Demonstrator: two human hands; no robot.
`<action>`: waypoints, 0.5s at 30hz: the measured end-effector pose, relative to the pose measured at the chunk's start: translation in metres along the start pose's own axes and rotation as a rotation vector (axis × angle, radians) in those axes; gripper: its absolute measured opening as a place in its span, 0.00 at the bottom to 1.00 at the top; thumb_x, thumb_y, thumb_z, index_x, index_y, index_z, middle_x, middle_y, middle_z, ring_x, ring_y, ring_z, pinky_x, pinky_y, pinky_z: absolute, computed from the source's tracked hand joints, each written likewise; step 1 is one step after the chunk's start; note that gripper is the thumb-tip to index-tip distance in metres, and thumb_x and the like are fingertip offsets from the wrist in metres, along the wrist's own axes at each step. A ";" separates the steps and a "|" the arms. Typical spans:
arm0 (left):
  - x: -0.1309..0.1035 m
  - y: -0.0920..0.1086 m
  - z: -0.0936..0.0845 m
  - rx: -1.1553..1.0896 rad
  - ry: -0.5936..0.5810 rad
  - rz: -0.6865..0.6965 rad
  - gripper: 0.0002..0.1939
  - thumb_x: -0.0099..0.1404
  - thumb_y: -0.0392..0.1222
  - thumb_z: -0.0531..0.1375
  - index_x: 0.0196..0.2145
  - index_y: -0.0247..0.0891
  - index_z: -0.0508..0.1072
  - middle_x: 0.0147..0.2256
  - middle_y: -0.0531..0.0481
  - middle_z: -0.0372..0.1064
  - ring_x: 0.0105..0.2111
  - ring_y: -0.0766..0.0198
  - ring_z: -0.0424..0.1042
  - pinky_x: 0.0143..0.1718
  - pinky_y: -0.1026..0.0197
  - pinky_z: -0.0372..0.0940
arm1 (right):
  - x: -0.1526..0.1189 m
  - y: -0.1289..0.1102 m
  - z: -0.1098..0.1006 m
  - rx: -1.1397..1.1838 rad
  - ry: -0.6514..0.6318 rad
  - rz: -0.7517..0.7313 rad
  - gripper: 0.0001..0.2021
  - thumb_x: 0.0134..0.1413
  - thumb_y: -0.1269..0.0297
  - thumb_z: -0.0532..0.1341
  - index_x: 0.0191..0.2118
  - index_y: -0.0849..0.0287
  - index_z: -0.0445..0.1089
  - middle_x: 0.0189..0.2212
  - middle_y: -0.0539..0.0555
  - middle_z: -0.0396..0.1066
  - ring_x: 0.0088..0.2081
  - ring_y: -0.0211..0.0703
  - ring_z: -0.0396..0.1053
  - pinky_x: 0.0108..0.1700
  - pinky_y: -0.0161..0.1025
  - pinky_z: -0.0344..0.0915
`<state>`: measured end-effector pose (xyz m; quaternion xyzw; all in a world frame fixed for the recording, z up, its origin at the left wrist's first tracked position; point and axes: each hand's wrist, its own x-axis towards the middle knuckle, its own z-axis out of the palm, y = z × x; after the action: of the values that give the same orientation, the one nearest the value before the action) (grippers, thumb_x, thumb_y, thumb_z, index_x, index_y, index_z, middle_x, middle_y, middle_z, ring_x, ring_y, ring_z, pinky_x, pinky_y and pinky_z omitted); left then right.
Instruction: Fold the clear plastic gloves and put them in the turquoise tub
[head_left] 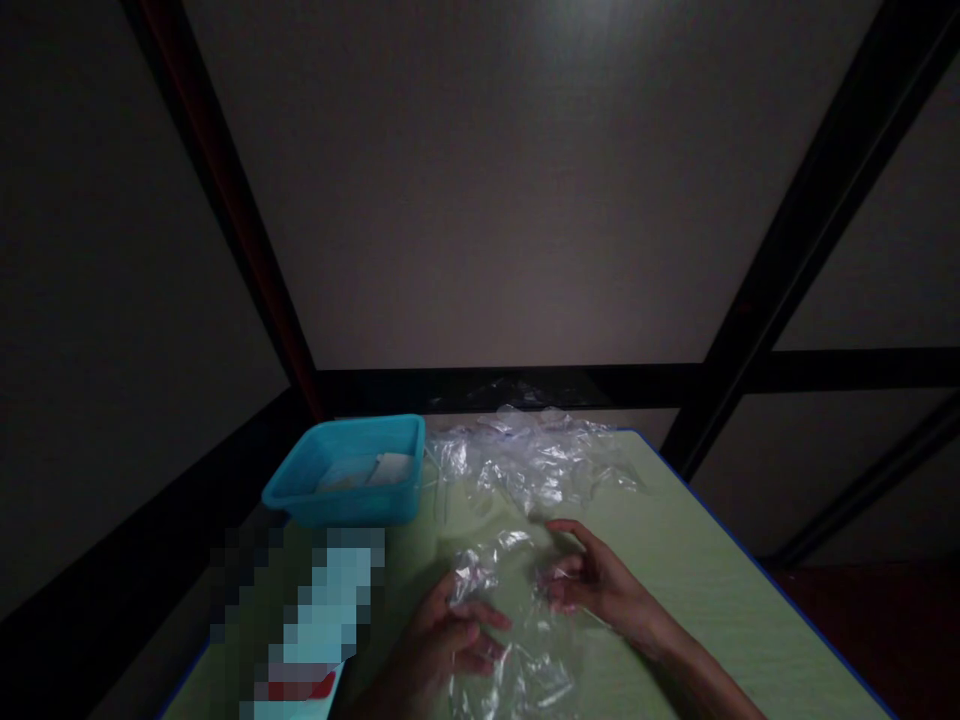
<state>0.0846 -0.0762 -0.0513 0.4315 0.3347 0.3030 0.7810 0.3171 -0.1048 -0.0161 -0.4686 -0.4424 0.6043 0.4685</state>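
A clear, crinkled plastic bag [525,640] lies between my two hands near the front of the green table. My left hand [457,635] is at the bag's left side, fingers apart, with some of the film over and around them. On the other side, my right hand [592,580] touches the bag's right edge with its lower fingers bent; whether they pinch the film is too blurred to tell. Its index finger stretches out above the bag. Behind both hands spreads a pile of clear plastic bags [544,465] at the table's far edge.
A blue basket [345,508] with pale packets inside stands at the back left of the green table [712,600]. In front of it is a pixelated light-blue object [326,610] with a red patch. A panelled wall [495,200] rises behind.
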 end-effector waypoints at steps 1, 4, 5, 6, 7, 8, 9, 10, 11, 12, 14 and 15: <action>0.000 0.002 0.001 -0.002 -0.011 0.003 0.26 0.50 0.42 0.65 0.47 0.40 0.65 0.32 0.48 0.74 0.29 0.59 0.75 0.30 0.61 0.65 | 0.000 -0.001 -0.002 -0.019 -0.006 0.002 0.39 0.32 0.61 0.71 0.52 0.55 0.54 0.26 0.47 0.70 0.24 0.37 0.68 0.28 0.35 0.62; 0.001 0.005 0.003 -0.012 -0.037 0.021 0.23 0.50 0.40 0.63 0.45 0.40 0.65 0.31 0.50 0.73 0.27 0.61 0.74 0.27 0.63 0.63 | 0.000 -0.004 -0.009 -0.079 -0.018 0.005 0.43 0.34 0.60 0.70 0.57 0.53 0.48 0.30 0.49 0.71 0.24 0.37 0.69 0.28 0.36 0.64; 0.002 0.005 0.004 -0.016 -0.038 0.026 0.24 0.49 0.40 0.63 0.45 0.40 0.65 0.30 0.50 0.72 0.26 0.61 0.74 0.26 0.64 0.63 | -0.001 -0.005 -0.012 -0.093 -0.022 0.007 0.44 0.35 0.60 0.70 0.58 0.52 0.47 0.30 0.49 0.71 0.24 0.37 0.69 0.28 0.36 0.64; 0.003 0.005 0.004 -0.020 -0.033 0.030 0.24 0.49 0.40 0.63 0.45 0.40 0.65 0.29 0.50 0.72 0.25 0.62 0.73 0.25 0.64 0.62 | -0.002 -0.006 -0.014 -0.104 -0.029 0.007 0.45 0.36 0.60 0.70 0.59 0.51 0.46 0.31 0.50 0.71 0.24 0.37 0.69 0.28 0.37 0.64; 0.003 0.005 0.004 -0.021 -0.024 0.033 0.25 0.48 0.40 0.63 0.45 0.39 0.64 0.28 0.51 0.72 0.24 0.62 0.73 0.24 0.64 0.62 | -0.003 -0.007 -0.017 -0.112 -0.039 0.004 0.44 0.36 0.60 0.70 0.60 0.51 0.46 0.32 0.50 0.70 0.24 0.37 0.69 0.28 0.37 0.65; 0.004 0.005 0.004 -0.020 -0.010 0.034 0.25 0.47 0.40 0.64 0.45 0.39 0.64 0.28 0.51 0.72 0.24 0.62 0.73 0.24 0.64 0.61 | -0.003 -0.008 -0.019 -0.117 -0.051 -0.005 0.44 0.37 0.60 0.70 0.60 0.50 0.47 0.33 0.51 0.70 0.25 0.37 0.70 0.29 0.37 0.65; 0.004 0.004 0.004 -0.016 0.004 0.032 0.26 0.47 0.41 0.64 0.45 0.39 0.64 0.28 0.51 0.72 0.24 0.62 0.73 0.24 0.64 0.61 | -0.004 -0.009 -0.020 -0.120 -0.067 -0.016 0.43 0.38 0.60 0.70 0.60 0.49 0.48 0.33 0.51 0.70 0.25 0.37 0.70 0.29 0.37 0.65; 0.004 0.003 0.003 -0.012 0.018 0.032 0.26 0.47 0.41 0.64 0.45 0.39 0.63 0.28 0.51 0.72 0.24 0.62 0.73 0.24 0.64 0.61 | -0.005 -0.010 -0.021 -0.120 -0.083 -0.027 0.42 0.38 0.61 0.69 0.59 0.49 0.49 0.34 0.51 0.70 0.26 0.37 0.70 0.29 0.38 0.65; 0.005 0.002 0.003 -0.010 0.030 0.035 0.27 0.47 0.41 0.65 0.45 0.40 0.63 0.29 0.50 0.72 0.24 0.62 0.73 0.24 0.64 0.61 | -0.006 -0.011 -0.022 -0.117 -0.099 -0.034 0.41 0.39 0.62 0.69 0.59 0.49 0.50 0.35 0.52 0.70 0.27 0.37 0.70 0.30 0.38 0.65; 0.005 0.001 0.002 -0.012 0.039 0.042 0.28 0.46 0.41 0.65 0.45 0.40 0.63 0.30 0.49 0.72 0.25 0.61 0.73 0.25 0.64 0.61 | -0.006 -0.012 -0.022 -0.112 -0.115 -0.039 0.40 0.39 0.63 0.69 0.59 0.49 0.51 0.35 0.52 0.70 0.27 0.37 0.69 0.30 0.38 0.65; 0.005 -0.001 0.001 -0.022 0.050 0.071 0.30 0.45 0.43 0.67 0.45 0.40 0.63 0.33 0.47 0.72 0.26 0.60 0.74 0.26 0.64 0.62 | -0.007 -0.014 -0.021 -0.101 -0.143 -0.041 0.38 0.40 0.66 0.68 0.58 0.50 0.53 0.35 0.52 0.70 0.27 0.36 0.69 0.31 0.37 0.65; 0.005 -0.001 0.000 -0.022 0.052 0.090 0.30 0.45 0.44 0.68 0.45 0.39 0.63 0.34 0.46 0.72 0.27 0.60 0.74 0.26 0.63 0.62 | -0.008 -0.015 -0.020 -0.097 -0.155 -0.041 0.37 0.40 0.68 0.68 0.57 0.50 0.55 0.35 0.51 0.70 0.27 0.35 0.69 0.30 0.36 0.65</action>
<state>0.0879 -0.0731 -0.0529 0.4296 0.3318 0.3526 0.7623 0.3399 -0.1078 -0.0037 -0.4333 -0.5156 0.6069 0.4220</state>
